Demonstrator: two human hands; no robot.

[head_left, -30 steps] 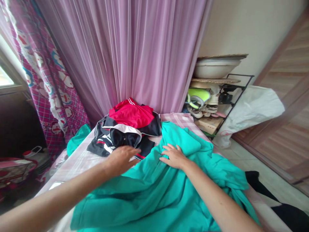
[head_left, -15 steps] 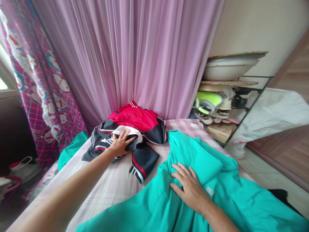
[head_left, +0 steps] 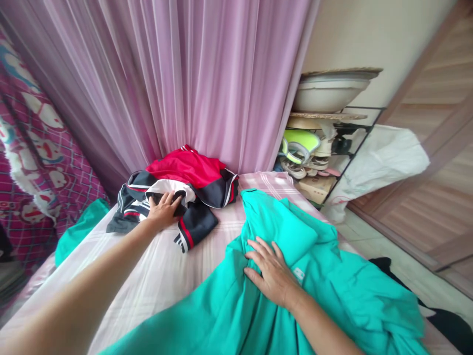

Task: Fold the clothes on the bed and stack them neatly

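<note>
Head view: left hand [head_left: 164,209] on the red and dark clothes [head_left: 188,170], right hand [head_left: 269,273] on the green garment [head_left: 295,229]

The left hand reaches out to the near side of the red and dark clothes, fingers over a dark opening under a white band [head_left: 170,184]. Whether those fingers pinch any cloth, I cannot tell. The bright red part lies beyond this hand and a little to its right; the bundle as a whole stretches crosswise, its longer run going from left to right past the fingertips. Just to the right of the left hand, a dark folded piece [head_left: 201,224] with a striped end slants toward the person.

The right hand rests loose on the green garment, palm down, fingers spread and grasping nothing visible. The garment's narrow upper end lies ahead of these fingertips, and its folds run back past the wrist toward the person. A small white label [head_left: 298,274] shows just right of the hand.

Of the two, the left hand is nearer the red and dark clothes: it touches them, while the right hand is well apart, back and to the right. A bare stretch of the checked cover [head_left: 155,286] separates the hands' two heaps. Beyond the left hand, the bundle lies close to the purple curtain [head_left: 221,88].
</note>
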